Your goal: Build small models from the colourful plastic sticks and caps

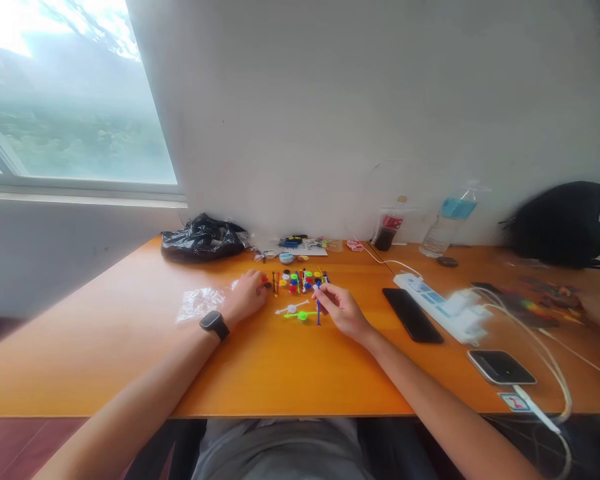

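My left hand, with a black watch on the wrist, rests on the orange table with fingers curled at the left end of a heap of small coloured plastic pieces. My right hand is pinched on a thin blue stick that stands just right of a white stick-and-hub piece and a green one. What the left fingers hold is too small to make out.
A black plastic bag lies at the back left, a clear plastic wrapper beside my left wrist. To the right are two bottles, a black phone, a white power strip, a second phone on a cable and a black bag.
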{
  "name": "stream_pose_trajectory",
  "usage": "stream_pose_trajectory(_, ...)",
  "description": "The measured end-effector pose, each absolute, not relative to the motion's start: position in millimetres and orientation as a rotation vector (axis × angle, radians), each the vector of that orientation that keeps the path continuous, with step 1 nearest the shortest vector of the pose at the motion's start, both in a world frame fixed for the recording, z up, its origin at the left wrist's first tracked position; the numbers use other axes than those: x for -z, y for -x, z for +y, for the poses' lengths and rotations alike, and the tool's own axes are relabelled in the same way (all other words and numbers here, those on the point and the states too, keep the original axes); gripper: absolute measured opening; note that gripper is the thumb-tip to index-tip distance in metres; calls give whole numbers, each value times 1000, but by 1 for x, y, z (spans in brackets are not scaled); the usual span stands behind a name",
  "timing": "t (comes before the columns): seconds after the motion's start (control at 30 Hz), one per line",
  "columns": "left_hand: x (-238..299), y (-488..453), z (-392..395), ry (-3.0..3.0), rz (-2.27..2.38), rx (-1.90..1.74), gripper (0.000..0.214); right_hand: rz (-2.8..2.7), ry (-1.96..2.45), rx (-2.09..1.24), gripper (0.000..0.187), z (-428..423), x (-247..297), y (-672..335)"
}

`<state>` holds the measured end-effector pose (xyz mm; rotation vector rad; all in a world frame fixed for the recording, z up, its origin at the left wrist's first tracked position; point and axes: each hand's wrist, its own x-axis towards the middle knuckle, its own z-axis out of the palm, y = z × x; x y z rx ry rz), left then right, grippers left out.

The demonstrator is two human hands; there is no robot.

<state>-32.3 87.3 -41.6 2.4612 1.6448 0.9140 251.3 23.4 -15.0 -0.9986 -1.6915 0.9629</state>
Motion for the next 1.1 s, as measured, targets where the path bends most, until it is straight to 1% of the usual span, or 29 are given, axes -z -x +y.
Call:
stream_pose_trajectory(0.2, 43, 33, 87, -2409, 1551, -1014, 29, -1689, 981, -998, 43, 21, 13, -251)
stream_pose_trajectory(0.33, 41, 32, 86, -2333, 1579, -1074, 23, -1645, 989, -1067, 44, 20, 14, -250)
stream_pose_trajectory(0.5, 31, 25, 86, -2156, 1501, -1426, 27, -1680, 1044, -886, 41, 20, 13, -251)
stream_pose_trajectory(0.57, 27, 22, 84, -2128, 1443, -1521, 25, -1653, 1049, -864, 40, 22, 13, -253)
stream_pose_trajectory(0.77, 26, 12, 69, -1986, 1315, -1341, 22, -1462, 1012, -1077, 30, 27, 12, -255)
stream_pose_trajectory(0.83, 26, 9, 66, -2011, 1296, -1319, 21, -1436, 1034, -1077, 29, 28, 13, -254)
stream_pose_trajectory(0.97, 22, 7, 60, -2198, 1320, -1251, 26, -1437, 1058, -1034, 33, 31, 16, -253)
stream_pose_trajectory(1.1, 12, 7, 52, -2333, 1135, -1101, 28, -1544, 1031, -971, 29, 33, 24, -255)
